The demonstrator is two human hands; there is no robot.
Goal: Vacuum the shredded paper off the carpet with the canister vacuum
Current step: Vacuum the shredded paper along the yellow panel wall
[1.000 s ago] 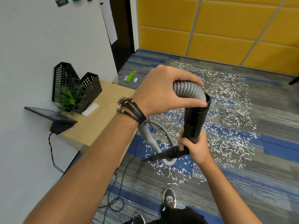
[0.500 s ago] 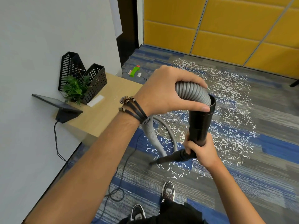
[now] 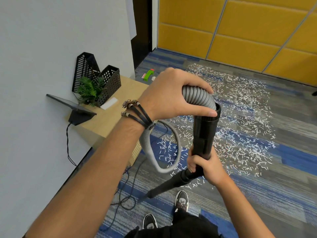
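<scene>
I see my left grip (image 3: 173,95) curled over the grey ribbed hose (image 3: 197,97) just where it enters the top of the black tube (image 3: 204,133), with the thumb lying along the tube's rim. My right grip (image 3: 205,166) is wrapped around the lower end of this tube, beside the thin black nozzle (image 3: 168,186), which points down and left toward the carpet (image 3: 283,177). The shredded paper (image 3: 240,117) lies scattered on the carpet, ahead and to the right. A wooden table (image 3: 109,121) stands at the left wall.

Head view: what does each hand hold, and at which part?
The left hand grips the grey hose at its end, where it enters the black tube; the right hand grips the black tube at its lower end.
</scene>
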